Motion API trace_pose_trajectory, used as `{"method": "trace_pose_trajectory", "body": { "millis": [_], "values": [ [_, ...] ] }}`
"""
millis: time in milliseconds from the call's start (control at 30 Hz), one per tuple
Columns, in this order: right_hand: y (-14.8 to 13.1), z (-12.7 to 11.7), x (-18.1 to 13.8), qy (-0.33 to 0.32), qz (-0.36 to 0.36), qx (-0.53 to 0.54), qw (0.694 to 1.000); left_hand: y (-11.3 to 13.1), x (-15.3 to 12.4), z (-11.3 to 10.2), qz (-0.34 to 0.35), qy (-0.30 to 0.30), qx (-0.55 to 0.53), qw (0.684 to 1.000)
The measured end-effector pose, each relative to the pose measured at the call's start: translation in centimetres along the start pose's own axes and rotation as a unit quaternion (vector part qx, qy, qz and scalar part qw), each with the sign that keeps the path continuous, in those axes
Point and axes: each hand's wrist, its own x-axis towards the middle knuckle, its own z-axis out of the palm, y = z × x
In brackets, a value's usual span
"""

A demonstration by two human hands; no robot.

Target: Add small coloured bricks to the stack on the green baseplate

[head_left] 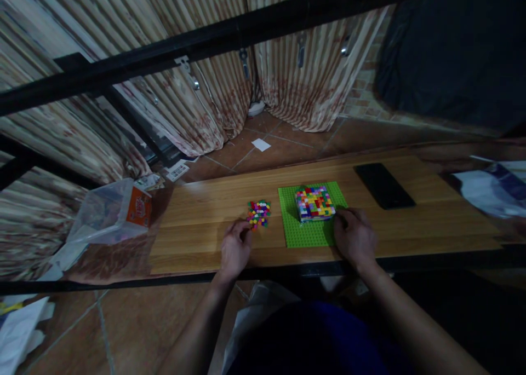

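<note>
So the left hand (pixel 237 246) is half curled at the near edge of a loose pile of tiny bricks (pixel 258 213), and honestly I can't tell if it's got one pinched. Right hand (pixel 355 235) has its fingers bent in too, can't tell if it's holding anything. Just left of those fingertips is a colorful brick block (pixel 315 203) on a green baseplate (pixel 293 234). Beyond that hand, off to its right, lies a flat black slab (pixel 384 185).

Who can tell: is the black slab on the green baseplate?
No: the black slab lies on the wooden board, apart from the green baseplate.
</note>
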Motion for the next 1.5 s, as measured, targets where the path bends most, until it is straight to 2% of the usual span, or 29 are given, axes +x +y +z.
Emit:
{"method": "trace_pose_trajectory", "body": {
  "millis": [167,300,433,600,767,933,1133,1300,1500],
  "values": [
    [-0.2,-0.1,0.1,-0.002,0.005,0.002,1.0,0.6,0.6,0.7,0.035,-0.02,0.059,0.997],
    [-0.3,-0.2,0.1,-0.005,0.004,0.002,1.0,0.5,0.5,0.7,0.03,-0.022,0.062,0.997],
    [-0.3,-0.2,0.1,-0.003,0.006,0.001,1.0,0.6,0.3,0.7,-0.023,-0.017,-0.02,0.999],
    [-0.3,-0.1,0.0,-0.005,0.005,0.003,1.0,1.5,0.7,1.2,-0.085,-0.024,-0.175,0.981],
    [-0.4,-0.1,0.1,-0.004,0.002,-0.004,1.0,3.7,2.2,2.6,-0.067,-0.029,-0.205,0.976],
    [-0.6,-0.1,0.1,-0.007,0.008,-0.005,1.0,5.9,4.4,5.2,-0.019,-0.049,-0.219,0.974],
    [-0.9,-0.3,0.1,-0.016,0.01,0.003,1.0,8.0,6.3,7.6,0.018,-0.045,-0.206,0.977],
    [-0.9,-0.3,0.2,-0.018,0.01,0.004,1.0,9.2,6.8,8.2,0.042,-0.066,-0.14,0.987],
    [-0.7,-0.1,0.1,-0.019,0.007,0.004,1.0,9.6,6.8,8.7,0.036,-0.07,-0.079,0.994]
  ]
}}
